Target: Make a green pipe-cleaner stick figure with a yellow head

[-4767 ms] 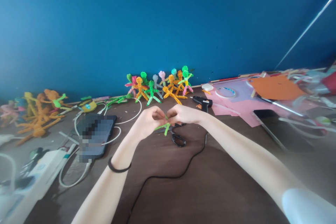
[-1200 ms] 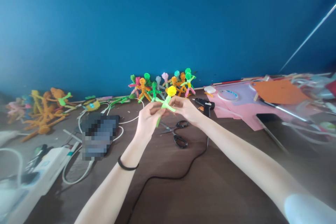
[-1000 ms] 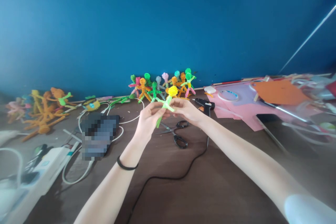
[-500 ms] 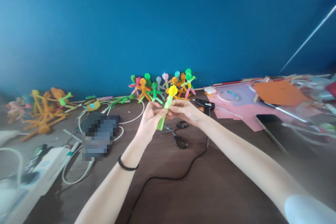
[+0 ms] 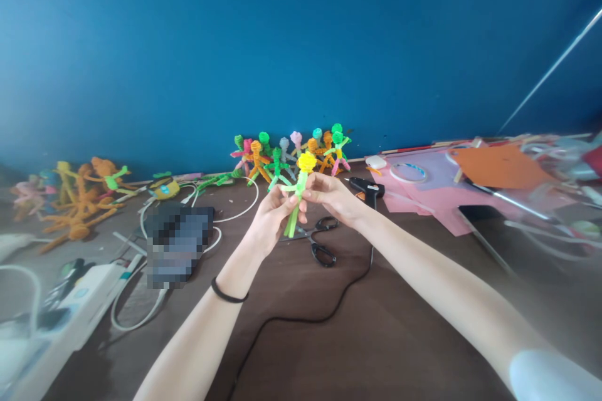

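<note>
A pipe-cleaner figure with a yellow coiled head and a light green body is held upright between my hands, above the table. My left hand pinches its body from the left, the thumb on the front. From the right, the fingers of my right hand close on the body just below the head. One green arm sticks out to the left, and the legs hang below my fingers. Black-handled scissors lie on the table beneath my hands, their blades partly hidden. A black glue gun rests right of my right hand.
Several colourful pipe-cleaner figures stand along the blue wall. More orange ones lie at left, near a phone, white cables and a power strip. Pink paper, an orange sheet and a dark tablet-like slab lie right.
The green arm of the figure now shows, stretched out to the left above my left hand. My fingers have shifted slightly on the body, and the legs show more separately.
</note>
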The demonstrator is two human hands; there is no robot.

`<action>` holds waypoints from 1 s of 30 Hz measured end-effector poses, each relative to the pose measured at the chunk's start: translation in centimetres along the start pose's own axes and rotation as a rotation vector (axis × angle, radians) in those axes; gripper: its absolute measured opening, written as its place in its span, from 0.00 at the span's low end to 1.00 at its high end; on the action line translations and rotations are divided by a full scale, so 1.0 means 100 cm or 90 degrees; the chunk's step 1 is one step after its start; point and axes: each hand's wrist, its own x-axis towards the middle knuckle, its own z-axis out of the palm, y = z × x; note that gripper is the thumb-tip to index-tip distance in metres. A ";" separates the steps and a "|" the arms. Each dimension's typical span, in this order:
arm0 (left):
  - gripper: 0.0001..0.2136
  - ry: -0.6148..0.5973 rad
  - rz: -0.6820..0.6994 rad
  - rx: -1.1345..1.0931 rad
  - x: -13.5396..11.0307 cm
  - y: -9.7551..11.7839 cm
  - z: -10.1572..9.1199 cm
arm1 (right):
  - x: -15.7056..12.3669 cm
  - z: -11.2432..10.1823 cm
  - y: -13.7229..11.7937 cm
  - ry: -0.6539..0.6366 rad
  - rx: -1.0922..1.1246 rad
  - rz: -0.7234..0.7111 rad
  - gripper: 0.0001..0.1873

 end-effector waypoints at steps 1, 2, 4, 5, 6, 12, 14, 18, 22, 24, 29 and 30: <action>0.15 -0.008 -0.001 0.002 0.000 0.000 0.000 | 0.000 0.000 -0.002 -0.007 -0.002 0.001 0.13; 0.15 -0.015 -0.002 0.006 0.000 0.000 0.000 | 0.000 0.000 -0.004 -0.014 -0.007 0.007 0.13; 0.14 -0.027 -0.007 0.013 0.000 0.000 -0.001 | -0.001 0.000 -0.007 -0.036 -0.022 0.022 0.11; 0.14 -0.029 -0.010 0.014 0.000 0.000 -0.001 | -0.001 0.000 -0.008 -0.048 -0.030 0.027 0.11; 0.15 -0.029 -0.012 0.011 0.000 0.000 -0.001 | -0.001 -0.001 -0.008 -0.056 -0.036 0.030 0.11; 0.14 -0.046 -0.034 -0.037 -0.001 -0.001 0.000 | -0.001 0.000 -0.008 -0.039 -0.031 0.030 0.12; 0.14 -0.052 -0.039 -0.049 -0.001 -0.001 0.000 | -0.001 0.001 -0.008 -0.043 -0.020 0.032 0.11; 0.13 -0.042 -0.020 -0.011 0.001 -0.003 -0.003 | -0.002 0.000 -0.007 -0.016 -0.043 0.034 0.12; 0.11 0.024 -0.028 0.128 0.003 -0.003 -0.006 | 0.000 -0.002 -0.004 0.083 -0.113 0.039 0.15; 0.11 0.045 -0.037 0.215 0.003 -0.002 -0.005 | 0.001 -0.002 -0.004 0.128 -0.147 0.044 0.15; 0.10 0.068 -0.022 0.288 0.002 -0.001 -0.001 | 0.001 0.000 -0.005 0.168 -0.197 0.057 0.16; 0.11 0.068 -0.022 0.287 0.003 -0.002 -0.001 | 0.001 0.000 -0.004 0.170 -0.199 0.055 0.16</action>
